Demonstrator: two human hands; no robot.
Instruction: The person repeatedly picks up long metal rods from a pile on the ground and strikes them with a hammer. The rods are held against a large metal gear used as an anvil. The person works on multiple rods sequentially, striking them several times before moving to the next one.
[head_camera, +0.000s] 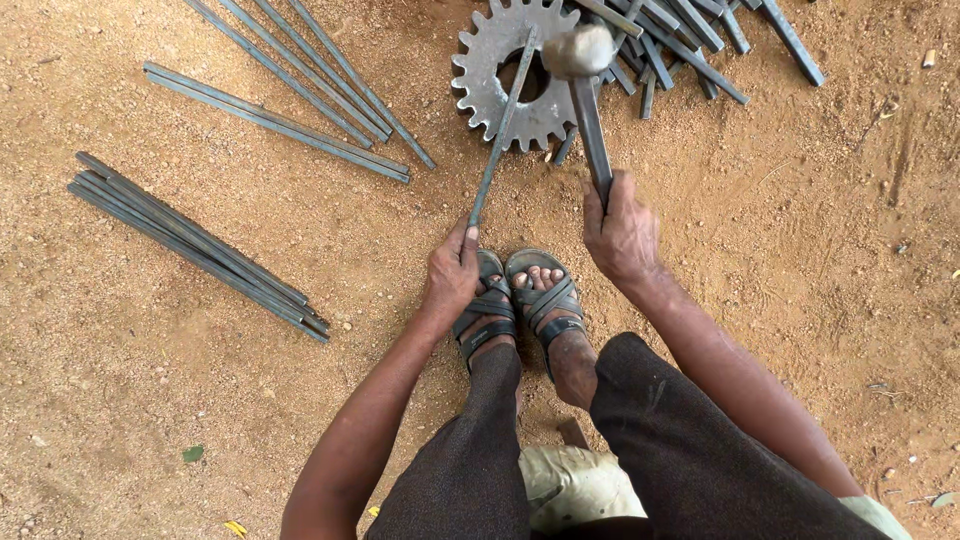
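Note:
My left hand (452, 272) grips the near end of a thin steel rod (500, 135); the rod's far end rests across a large toothed gear wheel (487, 72) lying flat on the dirt. My right hand (622, 232) is closed on the handle of a hammer (578, 52), whose head is raised above the gear and the rod's far end. My sandalled feet (520, 300) sit between the two hands.
Bundles of long steel rods (190, 240) lie on the sandy ground at left and upper left (290, 110). A heap of short cut metal pieces (690, 40) lies beyond the gear at upper right.

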